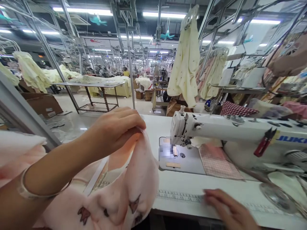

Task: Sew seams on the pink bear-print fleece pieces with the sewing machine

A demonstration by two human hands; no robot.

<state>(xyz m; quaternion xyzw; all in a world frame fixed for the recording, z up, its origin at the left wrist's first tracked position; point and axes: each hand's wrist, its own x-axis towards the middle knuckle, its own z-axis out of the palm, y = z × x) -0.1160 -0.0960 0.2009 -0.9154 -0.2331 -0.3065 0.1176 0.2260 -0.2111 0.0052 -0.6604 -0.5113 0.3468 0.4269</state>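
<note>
Head view: the left hand (115, 129) grips the top fold of a pale pink printed cloth garment (141, 179), which hangs downward from it, left of a white Juki sewing machine (230, 127). The right hand (230, 207), open and blurred, lies well apart on a white sewing table (182, 182) beside a printed measuring scale (179, 196).

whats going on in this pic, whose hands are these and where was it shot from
This picture comes from a camera worn on a person's head, looking down at their own two hands. The left hand pinches up pink printed fabric. The right hand lies on a white sewing table, near a measuring scale along its edge. Ahead stands a white JUKI sewing machine, with pink checked cloth beside its plate and red thread snips hanging from it. Behind, cream garments hang up.
</note>
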